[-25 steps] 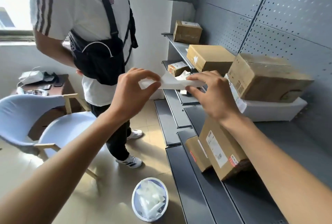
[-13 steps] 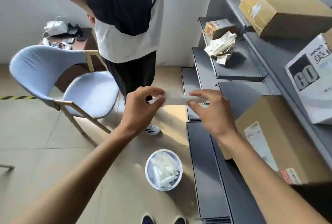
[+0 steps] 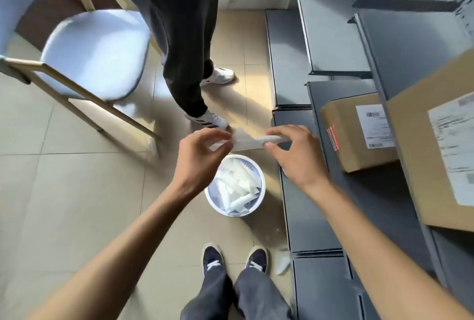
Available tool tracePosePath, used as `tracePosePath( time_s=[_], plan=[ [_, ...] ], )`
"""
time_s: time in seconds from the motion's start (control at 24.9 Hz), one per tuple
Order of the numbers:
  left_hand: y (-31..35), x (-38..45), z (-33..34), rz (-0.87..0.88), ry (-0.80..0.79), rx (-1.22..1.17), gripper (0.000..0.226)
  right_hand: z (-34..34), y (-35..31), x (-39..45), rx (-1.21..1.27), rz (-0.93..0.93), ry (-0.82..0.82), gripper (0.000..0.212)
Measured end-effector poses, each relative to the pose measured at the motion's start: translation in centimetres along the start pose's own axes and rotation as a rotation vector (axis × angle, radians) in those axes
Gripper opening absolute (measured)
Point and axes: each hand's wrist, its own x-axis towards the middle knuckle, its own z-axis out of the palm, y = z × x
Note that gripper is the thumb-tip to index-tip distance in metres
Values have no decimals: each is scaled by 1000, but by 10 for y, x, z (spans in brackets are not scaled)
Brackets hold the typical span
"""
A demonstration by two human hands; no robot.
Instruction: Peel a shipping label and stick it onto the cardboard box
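Both my hands hold a white shipping label (image 3: 246, 141) stretched between them above the floor. My left hand (image 3: 198, 158) pinches its left end, where a thin layer curls away from the rest. My right hand (image 3: 295, 158) grips the right end between thumb and fingers. A cardboard box (image 3: 346, 140) with a white label on top lies on a grey shelf just right of my right hand. A bigger cardboard box (image 3: 415, 155), also labelled, lies at the right edge on a higher shelf.
A white waste bin (image 3: 234, 186) holding several white paper strips stands on the tiled floor directly below my hands. Another person's legs (image 3: 184, 63) stand ahead. A pale blue chair (image 3: 95, 55) is at the left. Grey metal shelves (image 3: 307, 191) run along the right. My feet (image 3: 234, 260) are below.
The view has tilted down from the shelves to the floor. My hands, still holding the label, now hang over the waste bin, and the label's left end has started to separate.
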Motion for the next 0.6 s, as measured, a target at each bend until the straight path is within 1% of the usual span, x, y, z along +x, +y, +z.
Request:
tracePosePath(
  time_s=[0.28, 0.44, 0.6],
  plan=[
    [-114, -8, 55, -133, -63, 12, 12, 100, 90, -8, -33, 63, -117, 23],
    [-191, -9, 100, -211, -107, 28, 14, 170, 155, -17, -67, 129, -194, 24],
    [-256, -12, 141, -278, -173, 56, 15, 231, 213, -27, -147, 196, -303, 25]
  ],
)
